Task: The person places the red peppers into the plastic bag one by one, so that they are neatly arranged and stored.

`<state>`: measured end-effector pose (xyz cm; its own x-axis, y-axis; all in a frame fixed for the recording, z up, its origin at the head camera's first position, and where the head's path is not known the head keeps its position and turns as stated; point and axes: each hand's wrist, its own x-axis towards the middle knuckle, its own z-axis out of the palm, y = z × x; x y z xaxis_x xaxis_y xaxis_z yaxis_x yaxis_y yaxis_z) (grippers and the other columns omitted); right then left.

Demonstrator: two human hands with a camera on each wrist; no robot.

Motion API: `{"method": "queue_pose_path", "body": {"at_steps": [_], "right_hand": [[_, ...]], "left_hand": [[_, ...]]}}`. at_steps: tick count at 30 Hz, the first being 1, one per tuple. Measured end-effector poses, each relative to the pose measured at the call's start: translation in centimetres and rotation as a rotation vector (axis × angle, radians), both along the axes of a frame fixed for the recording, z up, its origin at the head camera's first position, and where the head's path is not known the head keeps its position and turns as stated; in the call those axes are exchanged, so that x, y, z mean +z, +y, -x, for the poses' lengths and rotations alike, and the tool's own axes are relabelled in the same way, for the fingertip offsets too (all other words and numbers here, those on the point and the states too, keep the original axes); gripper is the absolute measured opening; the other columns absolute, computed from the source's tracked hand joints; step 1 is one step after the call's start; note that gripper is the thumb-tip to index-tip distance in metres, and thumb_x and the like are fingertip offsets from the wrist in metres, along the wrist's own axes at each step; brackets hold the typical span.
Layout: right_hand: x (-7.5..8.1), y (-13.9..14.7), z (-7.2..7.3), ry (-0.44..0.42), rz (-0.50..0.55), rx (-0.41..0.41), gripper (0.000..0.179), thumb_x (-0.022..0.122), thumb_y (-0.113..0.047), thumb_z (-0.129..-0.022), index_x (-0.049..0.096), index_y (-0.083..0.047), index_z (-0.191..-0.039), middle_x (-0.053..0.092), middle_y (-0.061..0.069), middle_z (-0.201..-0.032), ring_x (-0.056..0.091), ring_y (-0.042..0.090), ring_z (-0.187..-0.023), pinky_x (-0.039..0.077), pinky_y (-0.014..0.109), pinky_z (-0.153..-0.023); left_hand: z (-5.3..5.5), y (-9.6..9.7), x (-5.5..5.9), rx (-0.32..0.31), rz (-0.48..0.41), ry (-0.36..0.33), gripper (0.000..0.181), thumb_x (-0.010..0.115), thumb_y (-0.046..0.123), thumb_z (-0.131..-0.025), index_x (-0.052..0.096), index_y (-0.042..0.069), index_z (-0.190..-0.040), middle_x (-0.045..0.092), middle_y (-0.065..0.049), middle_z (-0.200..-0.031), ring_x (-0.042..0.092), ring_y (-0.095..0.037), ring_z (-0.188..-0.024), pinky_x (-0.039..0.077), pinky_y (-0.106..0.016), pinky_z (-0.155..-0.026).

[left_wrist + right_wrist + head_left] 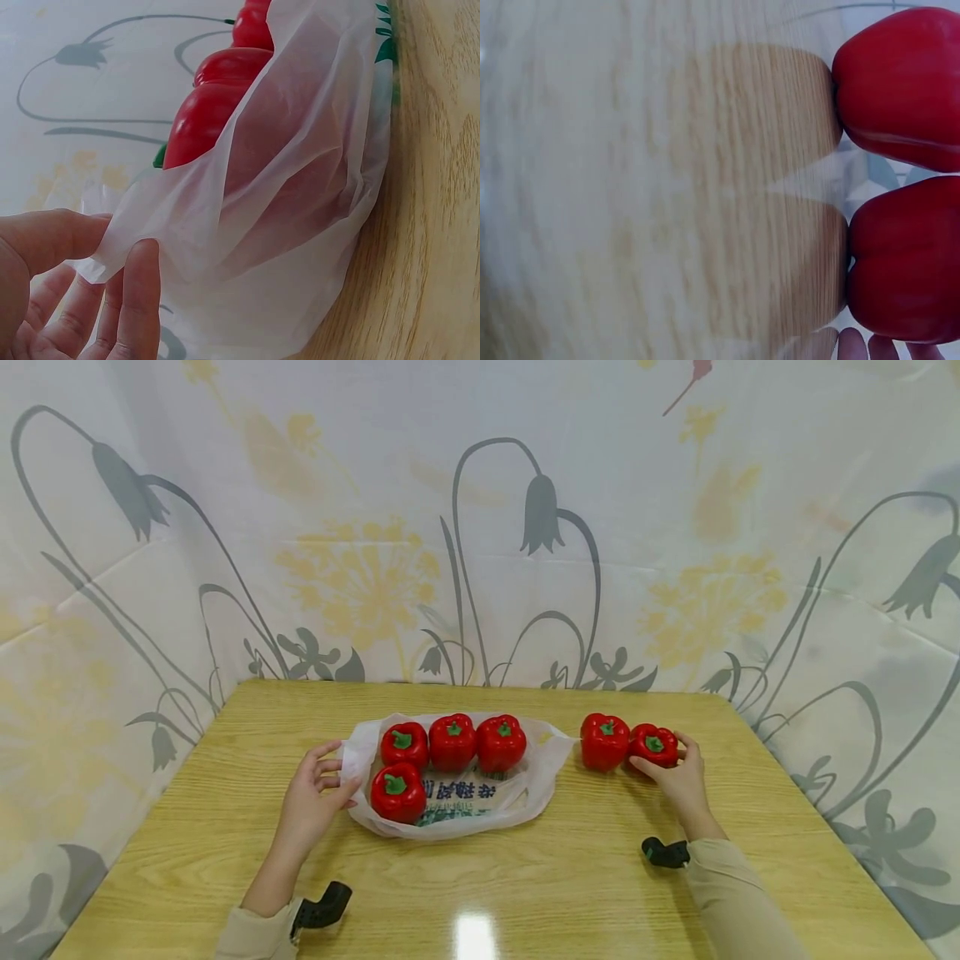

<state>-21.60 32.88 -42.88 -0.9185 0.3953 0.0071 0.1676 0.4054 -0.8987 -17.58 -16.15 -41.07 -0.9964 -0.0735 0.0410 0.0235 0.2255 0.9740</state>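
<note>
My left hand [311, 793] pinches the left edge of a white, translucent plastic bag [247, 300] between thumb and fingers. The bag lies spread on the table with its mouth facing up, and dark print shows inside it. Several red bell peppers with green stems sit in it, one pepper [398, 793] at the front left and a row behind. Over on the right, my right hand [684, 781] grips a red bell pepper [652, 745], thumb on its near side and fingers round its right side. Another bell pepper [604, 742] stands just left of it, outside the bag.
All of this is on a light wooden table [600, 877]. A flower-patterned cloth [480, 527] hangs behind and at both sides of the table. Black wrist camera mounts stick out at the left wrist [322, 906] and the right wrist [665, 853].
</note>
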Motion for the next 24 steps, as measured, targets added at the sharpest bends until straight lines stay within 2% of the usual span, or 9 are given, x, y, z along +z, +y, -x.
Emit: {"method": "queue_pose_path", "body": {"at_steps": [12, 24], "right_hand": [[-0.17, -0.04, 0.08, 0.021, -0.007, -0.014, 0.089, 0.072, -0.017, -0.082, 0.012, -0.001, -0.146, 0.024, 0.028, -0.141, 0.027, 0.041, -0.126, 0.03, 0.053, -0.103], [-0.1, -0.06, -0.13, 0.033, -0.01, -0.065, 0.086, 0.072, -0.015, -0.082, 0.015, -0.001, -0.145, 0.027, 0.027, -0.138, 0.03, 0.039, -0.122, 0.033, 0.051, -0.1]], "left_hand": [[0.02, -0.05, -0.09, 0.008, -0.003, 0.001, 0.058, 0.063, -0.001, -0.086, 0.037, 0.009, -0.137, 0.047, -0.017, -0.115, 0.052, -0.015, -0.087, 0.056, -0.028, -0.064], [0.0, -0.09, -0.06, 0.009, -0.007, 0.008, 0.058, 0.064, -0.001, -0.086, 0.037, 0.008, -0.137, 0.048, -0.018, -0.116, 0.053, -0.013, -0.085, 0.056, -0.028, -0.064]]}}
